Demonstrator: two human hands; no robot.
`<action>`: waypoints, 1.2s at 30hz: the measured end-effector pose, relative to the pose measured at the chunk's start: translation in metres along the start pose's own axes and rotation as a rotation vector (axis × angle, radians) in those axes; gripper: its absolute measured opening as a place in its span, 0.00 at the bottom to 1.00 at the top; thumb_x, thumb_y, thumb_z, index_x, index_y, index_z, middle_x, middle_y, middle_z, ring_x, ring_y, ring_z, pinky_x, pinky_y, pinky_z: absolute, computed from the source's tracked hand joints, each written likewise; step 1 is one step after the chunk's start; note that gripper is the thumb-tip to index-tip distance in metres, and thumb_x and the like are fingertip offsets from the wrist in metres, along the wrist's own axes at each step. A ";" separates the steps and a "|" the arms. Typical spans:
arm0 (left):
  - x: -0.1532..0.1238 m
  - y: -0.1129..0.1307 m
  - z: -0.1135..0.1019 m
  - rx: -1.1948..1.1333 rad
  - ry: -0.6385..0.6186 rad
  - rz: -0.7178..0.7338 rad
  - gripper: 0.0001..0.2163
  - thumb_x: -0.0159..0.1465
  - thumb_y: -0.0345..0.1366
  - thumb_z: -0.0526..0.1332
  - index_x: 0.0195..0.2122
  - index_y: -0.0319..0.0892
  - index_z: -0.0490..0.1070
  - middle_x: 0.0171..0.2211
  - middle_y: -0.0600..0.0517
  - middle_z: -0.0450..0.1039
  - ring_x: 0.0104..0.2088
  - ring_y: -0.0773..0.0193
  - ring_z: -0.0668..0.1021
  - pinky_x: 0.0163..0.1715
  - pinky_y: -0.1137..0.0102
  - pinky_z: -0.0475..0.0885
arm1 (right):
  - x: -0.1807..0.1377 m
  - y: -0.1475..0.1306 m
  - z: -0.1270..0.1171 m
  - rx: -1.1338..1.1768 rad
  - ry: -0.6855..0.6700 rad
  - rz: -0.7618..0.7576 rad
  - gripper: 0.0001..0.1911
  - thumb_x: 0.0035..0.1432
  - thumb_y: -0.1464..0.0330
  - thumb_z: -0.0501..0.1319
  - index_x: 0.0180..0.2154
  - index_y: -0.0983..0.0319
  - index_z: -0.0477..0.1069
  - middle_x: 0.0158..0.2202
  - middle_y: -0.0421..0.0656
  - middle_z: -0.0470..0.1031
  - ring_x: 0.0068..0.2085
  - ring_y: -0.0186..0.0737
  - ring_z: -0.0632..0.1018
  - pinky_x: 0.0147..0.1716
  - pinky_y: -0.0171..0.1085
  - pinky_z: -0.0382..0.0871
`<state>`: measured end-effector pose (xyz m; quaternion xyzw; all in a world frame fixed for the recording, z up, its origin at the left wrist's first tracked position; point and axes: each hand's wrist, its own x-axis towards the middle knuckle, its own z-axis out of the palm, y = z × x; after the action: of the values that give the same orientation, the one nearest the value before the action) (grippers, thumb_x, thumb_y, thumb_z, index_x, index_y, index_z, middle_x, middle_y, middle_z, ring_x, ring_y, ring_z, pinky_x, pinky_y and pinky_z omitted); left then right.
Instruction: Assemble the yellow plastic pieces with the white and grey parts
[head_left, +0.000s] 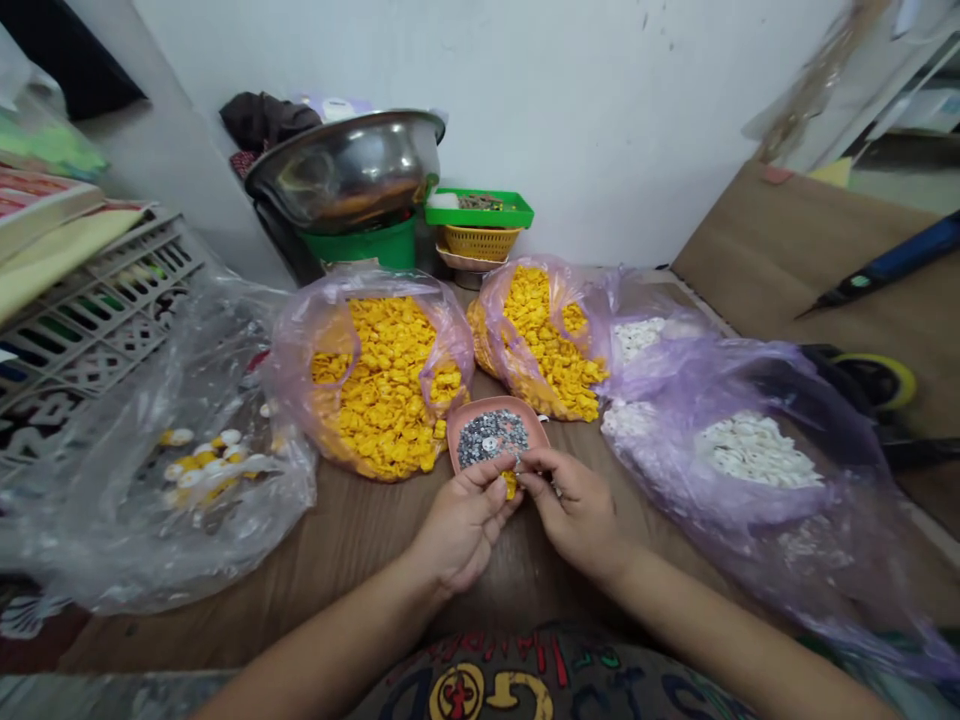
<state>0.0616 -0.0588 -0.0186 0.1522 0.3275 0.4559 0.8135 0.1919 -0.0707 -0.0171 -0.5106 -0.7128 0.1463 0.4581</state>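
My left hand [463,520] and my right hand [574,505] meet over the wooden table [352,540], both pinched together on a small yellow piece [510,484] between the fingertips. Just beyond them lies a small pink tray [459,422] filled with tiny grey metal parts [491,435]. A purple bag of yellow pieces [382,385] stands to the left of the tray. A second bag of yellow pieces [544,340] stands behind it to the right.
A purple bag of white pieces [750,450] fills the right side. A clear bag [187,480] with assembled white-and-yellow pieces lies at the left. A steel bowl [349,165], a green tray [480,210] and a plastic crate [90,320] stand behind.
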 end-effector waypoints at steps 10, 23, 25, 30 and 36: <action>0.001 -0.007 -0.009 -0.028 0.005 -0.007 0.14 0.42 0.25 0.69 0.31 0.37 0.74 0.31 0.50 0.76 0.32 0.69 0.76 0.37 0.75 0.69 | -0.004 0.001 0.008 -0.144 -0.004 -0.252 0.12 0.55 0.78 0.51 0.41 0.62 0.66 0.32 0.45 0.75 0.35 0.38 0.74 0.34 0.38 0.70; 0.002 -0.005 -0.009 -0.047 0.020 -0.039 0.12 0.41 0.22 0.69 0.29 0.37 0.74 0.27 0.52 0.76 0.26 0.71 0.76 0.30 0.78 0.70 | -0.002 0.000 0.002 -0.185 -0.006 -0.234 0.13 0.56 0.76 0.52 0.43 0.61 0.65 0.33 0.44 0.75 0.34 0.38 0.75 0.33 0.37 0.71; 0.003 -0.005 -0.010 -0.051 0.047 -0.040 0.10 0.42 0.22 0.68 0.26 0.36 0.73 0.25 0.52 0.76 0.26 0.71 0.76 0.30 0.77 0.71 | -0.003 0.003 0.002 -0.243 -0.001 -0.282 0.15 0.56 0.76 0.51 0.46 0.62 0.63 0.33 0.45 0.76 0.35 0.39 0.76 0.34 0.38 0.70; 0.004 -0.005 -0.009 -0.057 0.094 -0.062 0.09 0.41 0.20 0.68 0.24 0.35 0.73 0.22 0.52 0.75 0.24 0.71 0.76 0.28 0.78 0.71 | -0.009 0.002 0.004 -0.350 -0.016 -0.312 0.22 0.57 0.77 0.50 0.54 0.64 0.56 0.37 0.49 0.76 0.37 0.42 0.76 0.34 0.39 0.70; 0.004 0.002 -0.006 -0.103 0.017 -0.060 0.12 0.47 0.18 0.63 0.32 0.36 0.73 0.28 0.51 0.75 0.27 0.72 0.76 0.28 0.81 0.72 | 0.002 0.007 -0.005 -0.233 -0.049 -0.100 0.20 0.58 0.74 0.49 0.53 0.63 0.58 0.39 0.46 0.76 0.38 0.38 0.77 0.37 0.37 0.71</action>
<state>0.0578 -0.0546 -0.0236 0.0966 0.3149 0.4487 0.8307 0.1995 -0.0673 -0.0183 -0.5205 -0.7606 0.0518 0.3846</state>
